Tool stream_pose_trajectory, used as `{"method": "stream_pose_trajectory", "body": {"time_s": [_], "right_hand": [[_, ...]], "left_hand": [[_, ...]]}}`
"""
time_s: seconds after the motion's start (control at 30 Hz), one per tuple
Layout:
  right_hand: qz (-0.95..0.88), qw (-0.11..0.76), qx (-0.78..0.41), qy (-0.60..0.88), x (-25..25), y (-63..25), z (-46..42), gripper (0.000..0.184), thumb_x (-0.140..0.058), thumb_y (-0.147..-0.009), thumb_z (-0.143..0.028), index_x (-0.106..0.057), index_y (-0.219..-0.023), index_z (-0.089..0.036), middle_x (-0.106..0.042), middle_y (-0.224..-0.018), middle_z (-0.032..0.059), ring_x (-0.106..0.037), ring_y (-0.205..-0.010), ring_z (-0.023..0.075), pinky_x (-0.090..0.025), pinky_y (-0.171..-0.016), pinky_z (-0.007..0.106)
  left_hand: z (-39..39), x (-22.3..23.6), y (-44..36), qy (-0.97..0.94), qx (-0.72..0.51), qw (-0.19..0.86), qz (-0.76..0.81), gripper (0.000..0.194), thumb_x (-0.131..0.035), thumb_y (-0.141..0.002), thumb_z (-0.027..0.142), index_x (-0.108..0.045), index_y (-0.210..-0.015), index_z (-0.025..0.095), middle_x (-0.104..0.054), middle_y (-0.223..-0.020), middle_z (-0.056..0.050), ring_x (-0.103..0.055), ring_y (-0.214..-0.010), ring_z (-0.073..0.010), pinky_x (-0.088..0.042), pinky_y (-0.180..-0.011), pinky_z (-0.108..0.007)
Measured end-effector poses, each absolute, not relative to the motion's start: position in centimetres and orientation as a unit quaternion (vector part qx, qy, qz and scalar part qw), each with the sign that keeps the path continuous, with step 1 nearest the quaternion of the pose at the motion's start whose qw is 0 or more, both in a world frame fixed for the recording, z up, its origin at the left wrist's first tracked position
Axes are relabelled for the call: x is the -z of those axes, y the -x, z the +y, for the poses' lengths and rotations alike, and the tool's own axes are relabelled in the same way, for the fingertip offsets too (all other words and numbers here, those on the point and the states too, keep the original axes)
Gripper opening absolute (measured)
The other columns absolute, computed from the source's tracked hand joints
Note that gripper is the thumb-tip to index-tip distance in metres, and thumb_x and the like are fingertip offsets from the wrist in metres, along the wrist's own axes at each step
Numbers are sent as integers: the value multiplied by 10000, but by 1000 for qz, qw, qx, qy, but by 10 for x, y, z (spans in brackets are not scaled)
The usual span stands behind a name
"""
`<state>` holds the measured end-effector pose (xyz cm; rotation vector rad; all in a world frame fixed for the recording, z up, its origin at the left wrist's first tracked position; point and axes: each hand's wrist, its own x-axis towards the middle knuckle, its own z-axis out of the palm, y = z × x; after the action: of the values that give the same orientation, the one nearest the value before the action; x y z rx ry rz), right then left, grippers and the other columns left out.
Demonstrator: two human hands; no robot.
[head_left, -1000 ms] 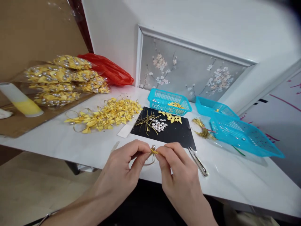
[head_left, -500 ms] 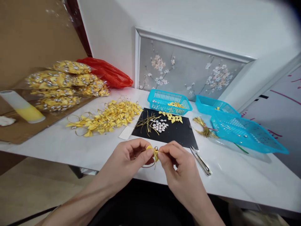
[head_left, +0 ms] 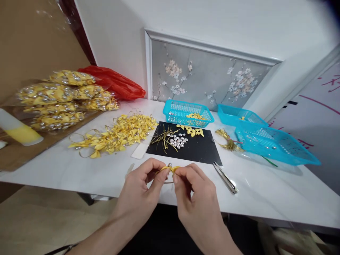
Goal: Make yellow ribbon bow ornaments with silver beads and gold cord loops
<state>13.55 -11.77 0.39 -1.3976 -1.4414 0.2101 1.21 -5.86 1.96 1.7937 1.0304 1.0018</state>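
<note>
Between my two hands is a small yellow ribbon flower with a silvery bead on top and a thin golden wire looping below. My left hand pinches its left side between thumb and fingers. On the other side, my right hand grips the yellow petal close to the bead. Just beyond the hands lies a black mat bearing loose silvery beads, golden wires and yellow petal pieces. Thread snips rest to the right of my right hand.
Finished yellow flowers are heaped on the left of the white table. Bagged flowers are stacked behind them beside a red plastic bag. Blue baskets stand at the back and right, near a golden wire bundle.
Both hands still hold the flower, and my right fingers have shifted on its petal, which now stretches sideways instead of hanging down. The whole view has shifted slightly.
</note>
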Motion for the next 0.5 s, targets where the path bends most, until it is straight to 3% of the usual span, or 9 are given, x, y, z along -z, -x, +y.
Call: {"method": "stream_pose_trajectory", "body": {"time_s": [0.13,0.27,0.37,0.5], "right_hand": [[-610,523,-13,595,-9,-138,-119,180,-432,-937,-114,-558,-818,-161,-506,-754,13,-479,-614,126,-369,-547,269],[-629,502,-118,582,-13,-146,-123,162,-483,-916,-103,-568,-809,-190,-534,-750,-9,-511,-636,110,-403,-565,234],[-607,514,-145,588,-16,-151,-126,101,-524,-916,-151,-598,-958,-206,-551,-798,-13,-532,-624,103,-436,-548,219],[-613,507,-145,589,-20,-155,-128,229,-548,-927,-222,-588,-1152,-208,-558,-859,3,-544,-619,103,-458,-538,218]], "left_hand": [[-57,-23,-8,-720,-356,445,396,173,-572,-878,311,-603,-745,204,-591,-667,32,-552,-647,-143,-444,-594,-242],[-55,-30,-2,-702,-319,524,361,227,-558,-900,367,-586,-753,198,-583,-710,14,-551,-711,-159,-448,-646,-261],[-55,-33,0,-691,-313,543,360,228,-568,-897,374,-586,-761,192,-577,-711,13,-534,-703,-154,-438,-650,-259],[-56,-35,-2,-694,-310,542,359,253,-567,-893,382,-576,-730,189,-548,-676,23,-503,-664,-141,-429,-620,-244]]}}
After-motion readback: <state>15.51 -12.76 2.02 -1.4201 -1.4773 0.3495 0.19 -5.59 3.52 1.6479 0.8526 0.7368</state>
